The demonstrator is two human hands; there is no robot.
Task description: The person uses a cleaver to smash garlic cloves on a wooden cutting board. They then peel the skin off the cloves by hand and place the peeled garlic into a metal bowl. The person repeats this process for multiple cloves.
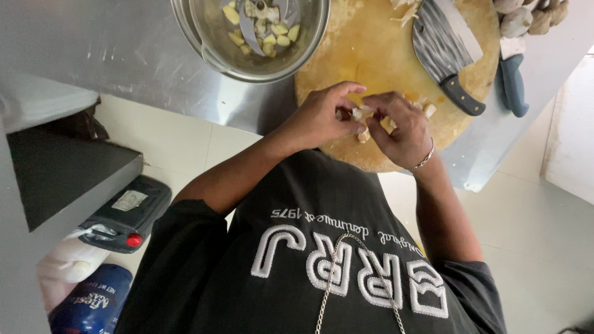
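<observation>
My left hand point(322, 117) and my right hand point(402, 130) meet over the near edge of a round wooden cutting board point(371, 49). Together they pinch a small pale garlic clove point(362, 114) with bits of its skin between the fingertips. Another pale piece point(388, 124) sits against my right palm. A thin bracelet circles my right wrist. A steel bowl point(204, 37) holding several peeled cloves and a spoon stands to the left of the board.
A cleaver point(442, 43) with a dark handle lies on the board's far right. A blue-handled tool point(513, 83) and garlic bulbs point(526, 18) sit beyond it on the steel counter point(124, 55). A dark jug with a red cap point(127, 213) and a blue container point(93, 303) stand on the tiled floor at left.
</observation>
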